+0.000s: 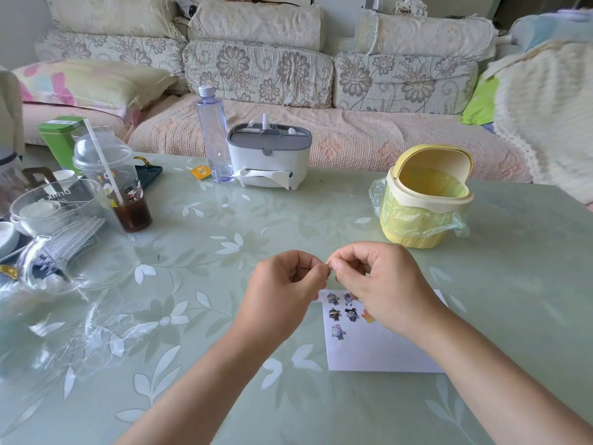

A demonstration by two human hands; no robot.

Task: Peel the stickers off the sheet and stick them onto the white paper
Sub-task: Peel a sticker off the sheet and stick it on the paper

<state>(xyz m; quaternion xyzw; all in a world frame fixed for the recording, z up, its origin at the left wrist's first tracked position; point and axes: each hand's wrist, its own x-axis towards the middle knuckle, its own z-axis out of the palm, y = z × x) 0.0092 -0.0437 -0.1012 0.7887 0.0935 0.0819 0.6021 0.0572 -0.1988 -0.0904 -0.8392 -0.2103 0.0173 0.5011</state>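
Small dark sticker (329, 271) sits pinched between the curled fingertips of my left hand (282, 282) and right hand (377, 279); the rectangular white paper (385, 351) (several cartoon stickers (335, 314) on it) lies just below, nearer my right hand, on the pale green leaf-patterned tabletop (192, 300), floral sofa (256, 72) behind.

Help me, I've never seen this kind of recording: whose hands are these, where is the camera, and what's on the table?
There is no machine. The one picture comes from a camera worn on a person's head, looking down at their bare hands. The left hand and right hand meet above the table, their fingers pinching a tiny piece, probably a sticker, too small to be sure. Beneath lies the white paper with several cartoon stickers on it. Further off stand a yellow bin, a tissue box, a water bottle and a plastic cup.
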